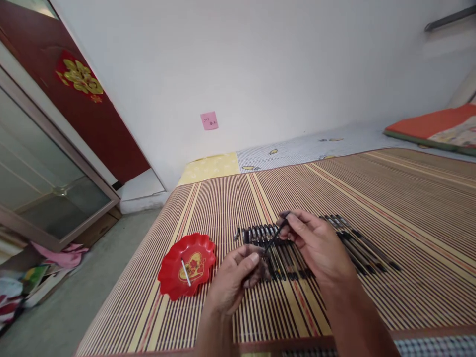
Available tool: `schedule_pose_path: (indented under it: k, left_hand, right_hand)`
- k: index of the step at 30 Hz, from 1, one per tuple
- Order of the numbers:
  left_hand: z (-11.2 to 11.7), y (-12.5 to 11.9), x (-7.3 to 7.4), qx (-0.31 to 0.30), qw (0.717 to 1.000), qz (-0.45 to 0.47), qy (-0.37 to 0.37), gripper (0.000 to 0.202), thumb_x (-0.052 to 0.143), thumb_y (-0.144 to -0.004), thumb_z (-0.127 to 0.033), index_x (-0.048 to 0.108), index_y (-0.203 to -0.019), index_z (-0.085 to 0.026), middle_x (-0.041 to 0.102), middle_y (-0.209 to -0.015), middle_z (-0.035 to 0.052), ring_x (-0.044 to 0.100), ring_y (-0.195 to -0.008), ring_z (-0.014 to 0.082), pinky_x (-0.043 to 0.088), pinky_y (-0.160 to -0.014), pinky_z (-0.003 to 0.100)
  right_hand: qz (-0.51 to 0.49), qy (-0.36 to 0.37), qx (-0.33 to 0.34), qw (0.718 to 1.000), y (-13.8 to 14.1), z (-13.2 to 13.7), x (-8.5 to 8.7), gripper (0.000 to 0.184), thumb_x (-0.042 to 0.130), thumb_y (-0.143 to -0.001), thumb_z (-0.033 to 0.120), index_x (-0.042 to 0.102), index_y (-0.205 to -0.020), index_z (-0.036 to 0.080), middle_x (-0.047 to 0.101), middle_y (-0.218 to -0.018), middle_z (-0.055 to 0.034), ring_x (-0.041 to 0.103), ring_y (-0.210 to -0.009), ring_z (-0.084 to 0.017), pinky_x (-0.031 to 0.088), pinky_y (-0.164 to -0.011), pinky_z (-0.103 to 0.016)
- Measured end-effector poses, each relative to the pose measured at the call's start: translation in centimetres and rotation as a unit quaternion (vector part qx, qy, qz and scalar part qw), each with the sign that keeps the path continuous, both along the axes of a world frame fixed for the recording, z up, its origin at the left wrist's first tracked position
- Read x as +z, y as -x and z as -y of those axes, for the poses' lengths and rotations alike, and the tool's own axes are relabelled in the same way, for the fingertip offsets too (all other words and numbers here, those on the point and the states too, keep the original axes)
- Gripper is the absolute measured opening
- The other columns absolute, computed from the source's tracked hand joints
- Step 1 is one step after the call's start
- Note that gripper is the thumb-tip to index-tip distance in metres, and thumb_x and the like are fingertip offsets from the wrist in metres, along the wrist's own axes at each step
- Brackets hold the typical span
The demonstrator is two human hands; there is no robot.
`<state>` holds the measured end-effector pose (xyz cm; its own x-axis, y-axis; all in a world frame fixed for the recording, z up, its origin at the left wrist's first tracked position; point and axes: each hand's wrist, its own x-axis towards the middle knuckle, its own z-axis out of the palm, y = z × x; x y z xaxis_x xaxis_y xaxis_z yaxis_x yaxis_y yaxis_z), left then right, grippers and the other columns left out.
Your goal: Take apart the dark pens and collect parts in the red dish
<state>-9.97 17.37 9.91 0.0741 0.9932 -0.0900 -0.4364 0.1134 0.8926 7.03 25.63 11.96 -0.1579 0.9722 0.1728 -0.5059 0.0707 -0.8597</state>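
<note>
A slim dark pen (275, 238) slants between my two hands above the mat. My left hand (235, 277) pinches its lower end with thumb and fingertips. Its upper end is in the closed fingers of my right hand (320, 244), and both ends are partly hidden and blurred. Beneath and behind the hands lies a row of several black pens (366, 250), side by side, partly covered by my right hand. Short dark pen parts, which look like caps (260, 231), line up along the far side. Left of my left hand, a thin white stick (185, 272) rests in a red scalloped plate (166, 280).
A striped bamboo mat (178, 327) covers the bed. Along the white wall runs a patterned sheet (290, 151), with an orange folded cloth (424, 121) at far right. A pink note (209, 120) sticks to the wall. Left are a grey floor (122, 253) and a glass-panelled door (48, 163).
</note>
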Motion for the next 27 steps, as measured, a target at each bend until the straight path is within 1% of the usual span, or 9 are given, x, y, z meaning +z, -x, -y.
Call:
schedule_pose_path:
  k: [2, 5, 9, 12, 15, 18, 22, 24, 27]
  left_hand:
    - [0.0, 0.0, -0.1, -0.016, 1.0, -0.012, 0.008, 0.035, 0.086, -0.076, -0.038, 0.068, -0.087, -0.011, 0.066, -0.066, 0.0044, 0.048, -0.048, 0.0042, 0.021, -0.043, 0.017]
    - [-0.2, -0.1, -0.1, -0.012, 1.0, -0.018, 0.017, 0.036, 0.087, -0.073, -0.04, 0.066, -0.081, -0.011, 0.064, -0.061, 0.002, 0.047, -0.045, 0.0039, 0.019, -0.042, 0.017]
    - [-0.4, -0.1, -0.1, 0.012, 0.999, -0.045, 0.015, 0.036, 0.085, -0.074, -0.042, 0.066, -0.081, -0.012, 0.061, -0.06, -0.0007, 0.046, -0.045, 0.0039, 0.022, -0.043, 0.017]
    - [-0.3, -0.2, -0.2, 0.037, 0.996, -0.083, 0.011, 0.037, 0.085, -0.074, -0.043, 0.066, -0.082, -0.013, 0.06, -0.064, -0.0013, 0.052, -0.051, 0.0064, 0.026, -0.045, 0.018]
    - [-0.1, -0.5, -0.2, 0.044, 0.99, -0.133, -0.001, 0.037, 0.081, -0.078, -0.047, 0.067, -0.087, -0.014, 0.059, -0.069, -0.0012, 0.051, -0.056, 0.0078, 0.029, -0.048, 0.019]
    - [0.2, -0.6, 0.1, 0.043, 0.976, -0.211, -0.03, 0.041, 0.069, -0.088, -0.056, 0.071, -0.098, -0.016, 0.062, -0.079, 0.0017, 0.051, -0.065, 0.0114, 0.038, -0.059, 0.023]
    - [0.5, -0.4, 0.7, 0.087, 0.947, -0.304, -0.055, 0.052, 0.053, -0.095, -0.063, 0.074, -0.112, -0.019, 0.068, -0.092, 0.0069, 0.056, -0.081, 0.0198, 0.045, -0.075, 0.031]
    - [0.4, -0.3, 0.9, 0.072, 0.945, -0.312, -0.068, 0.05, 0.05, -0.098, -0.06, 0.073, -0.117, -0.02, 0.07, -0.094, 0.0065, 0.056, -0.083, 0.0204, 0.044, -0.079, 0.032]
    - [0.3, -0.4, 0.9, 0.041, 0.951, -0.295, -0.083, 0.046, 0.05, -0.099, -0.054, 0.073, -0.118, -0.02, 0.07, -0.093, 0.0052, 0.056, -0.084, 0.0194, 0.043, -0.079, 0.029]
  right_hand:
    - [-0.014, 0.01, -0.008, 1.0, 0.0, 0.0, 0.1, 0.033, 0.09, -0.069, 0.044, 0.077, -0.085, 0.019, 0.07, -0.075, -0.0003, 0.063, -0.062, -0.009, 0.053, -0.06, -0.019]
    - [-0.014, 0.004, 0.006, 1.0, 0.1, 0.1, 0.3, 0.031, 0.089, -0.071, 0.043, 0.077, -0.086, 0.019, 0.071, -0.077, -0.0015, 0.063, -0.063, -0.009, 0.052, -0.06, -0.019]
    - [0.007, -0.023, 0.027, 0.999, -0.1, 0.2, 0.4, 0.026, 0.084, -0.079, 0.041, 0.078, -0.092, 0.02, 0.074, -0.084, -0.0039, 0.064, -0.066, -0.01, 0.05, -0.058, -0.019]
    - [0.027, -0.052, 0.048, 0.997, -0.3, 0.3, 0.3, 0.024, 0.08, -0.084, 0.039, 0.078, -0.099, 0.021, 0.076, -0.089, -0.0047, 0.065, -0.07, -0.01, 0.053, -0.064, -0.021]
    - [0.031, -0.071, 0.054, 0.996, -0.5, 0.4, 0.4, 0.023, 0.078, -0.086, 0.037, 0.078, -0.102, 0.021, 0.076, -0.09, -0.0042, 0.066, -0.072, -0.011, 0.054, -0.069, -0.023]
    - [-0.001, -0.055, 0.009, 0.998, -0.7, 0.5, 0.7, 0.02, 0.081, -0.084, 0.036, 0.078, -0.098, 0.021, 0.075, -0.088, -0.0031, 0.065, -0.071, -0.01, 0.054, -0.069, -0.022]
    - [-0.081, -0.046, -0.103, 0.99, -1.4, 0.9, 1.6, 0.015, 0.081, -0.082, 0.032, 0.077, -0.093, 0.022, 0.073, -0.09, -0.0018, 0.064, -0.071, -0.009, 0.054, -0.068, -0.021]
    - [-0.096, -0.062, -0.141, 0.983, -1.7, 1.2, 2.1, 0.011, 0.078, -0.085, 0.03, 0.077, -0.092, 0.022, 0.073, -0.091, -0.002, 0.065, -0.073, -0.01, 0.055, -0.071, -0.024]
    - [-0.087, -0.082, -0.172, 0.978, -1.9, 1.8, 2.8, 0.007, 0.073, -0.089, 0.028, 0.075, -0.092, 0.023, 0.073, -0.09, -0.0029, 0.065, -0.074, -0.012, 0.056, -0.074, -0.027]
